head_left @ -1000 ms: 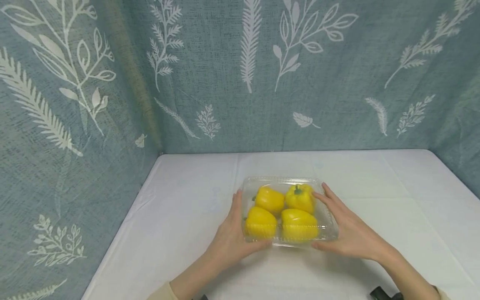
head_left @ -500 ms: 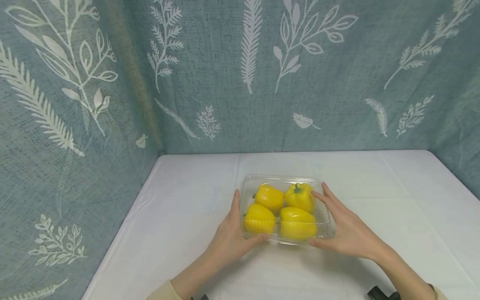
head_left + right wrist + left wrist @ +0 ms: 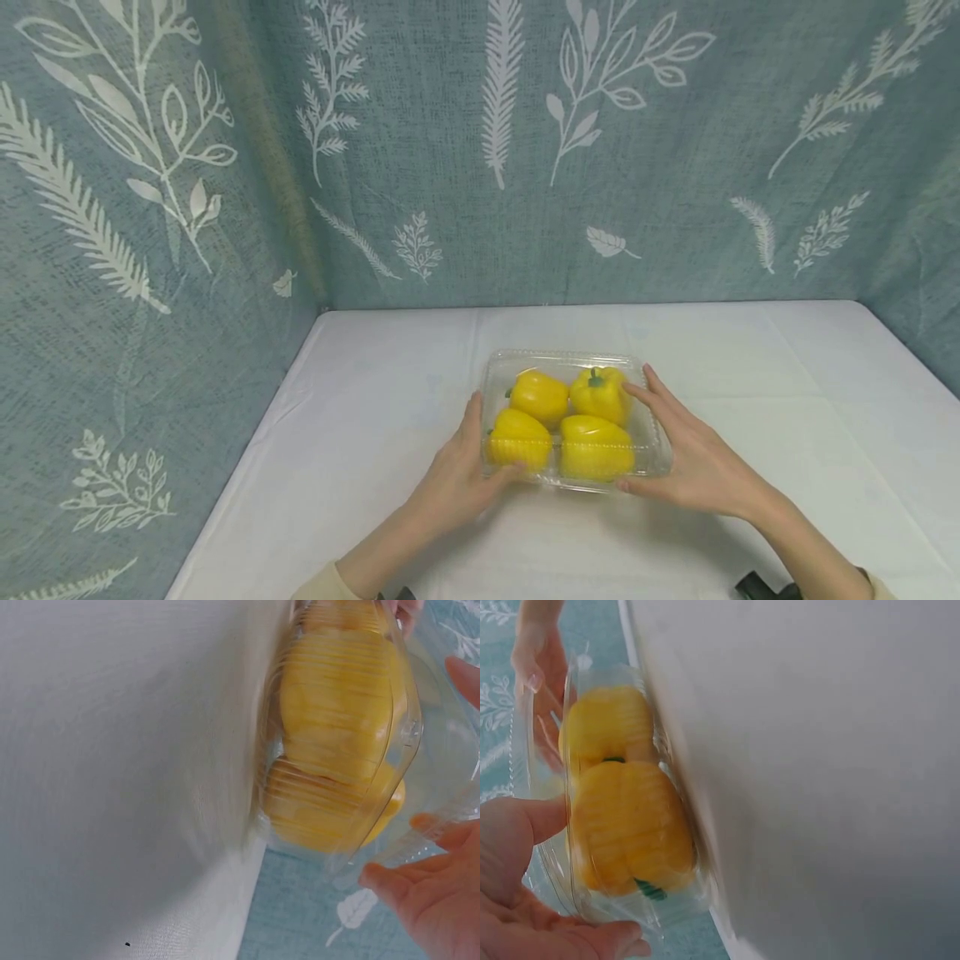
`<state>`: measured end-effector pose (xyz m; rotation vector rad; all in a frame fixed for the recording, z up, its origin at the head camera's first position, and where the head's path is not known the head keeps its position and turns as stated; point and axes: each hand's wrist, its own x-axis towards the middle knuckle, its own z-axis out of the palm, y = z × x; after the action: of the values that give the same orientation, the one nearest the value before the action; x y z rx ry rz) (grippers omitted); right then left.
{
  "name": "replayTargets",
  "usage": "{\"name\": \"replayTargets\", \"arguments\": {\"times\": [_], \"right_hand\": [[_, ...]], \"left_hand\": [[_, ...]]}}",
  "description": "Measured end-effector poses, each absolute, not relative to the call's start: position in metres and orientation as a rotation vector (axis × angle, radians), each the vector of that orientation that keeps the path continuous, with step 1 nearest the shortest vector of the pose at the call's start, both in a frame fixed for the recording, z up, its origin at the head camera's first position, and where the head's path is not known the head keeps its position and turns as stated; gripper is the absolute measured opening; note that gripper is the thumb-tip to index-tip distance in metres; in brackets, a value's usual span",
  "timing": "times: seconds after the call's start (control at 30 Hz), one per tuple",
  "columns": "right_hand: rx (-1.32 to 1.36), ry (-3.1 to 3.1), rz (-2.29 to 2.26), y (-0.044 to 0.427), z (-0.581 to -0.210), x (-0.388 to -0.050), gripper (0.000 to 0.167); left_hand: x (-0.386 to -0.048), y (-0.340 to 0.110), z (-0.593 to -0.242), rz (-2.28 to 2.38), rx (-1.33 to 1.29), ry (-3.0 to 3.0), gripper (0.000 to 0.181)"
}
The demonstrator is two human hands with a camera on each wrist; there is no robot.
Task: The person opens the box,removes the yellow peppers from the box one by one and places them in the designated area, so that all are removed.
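Note:
A clear plastic clamshell box (image 3: 562, 360) sits on the white tabletop with its lid down. Through it several yellow bell peppers (image 3: 597, 447) show, some with a green stem. My left hand (image 3: 457, 479) holds the left side of the box, thumb at the front edge and fingers along the side. On the opposite side, my right hand (image 3: 701, 458) grips the right edge, its thumb at the front right corner. In the left wrist view two bell peppers (image 3: 630, 825) are seen through the side wall. The box's ribbed wall (image 3: 330, 712) fills the middle of the right wrist view.
A white cloth (image 3: 375, 400) covers the table. Blue-green curtains (image 3: 450, 150) with white leaf prints hang behind it and at both sides. A small black object (image 3: 757, 586) shows by the right forearm at the bottom.
The box shifted slightly left and away from me between the first two frames, both hands with it. Since then my left thumb has slid a little left along the front edge.

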<state>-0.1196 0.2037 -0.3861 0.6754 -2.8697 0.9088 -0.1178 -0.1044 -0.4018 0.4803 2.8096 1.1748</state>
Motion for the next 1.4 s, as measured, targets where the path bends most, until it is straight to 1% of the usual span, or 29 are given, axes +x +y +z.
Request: {"name": "replayTargets", "arguments": {"times": [0.37, 0.8, 1.4], "right_hand": [[0.678, -2.873, 0.918, 0.205, -0.384, -0.12, 0.106], [0.671, -2.889, 0.931, 0.205, -0.384, -0.121, 0.107], [0.693, -2.878, 0.94, 0.207, -0.385, -0.121, 0.107]], "left_hand": [[-0.115, -0.113, -0.4, 1.094, 0.637, 2.798, 0.088], [-0.116, -0.117, -0.397, 1.056, 0.718, 2.744, 0.083], [-0.119, -0.12, -0.398, 1.06, 0.726, 2.687, 0.079]]}}
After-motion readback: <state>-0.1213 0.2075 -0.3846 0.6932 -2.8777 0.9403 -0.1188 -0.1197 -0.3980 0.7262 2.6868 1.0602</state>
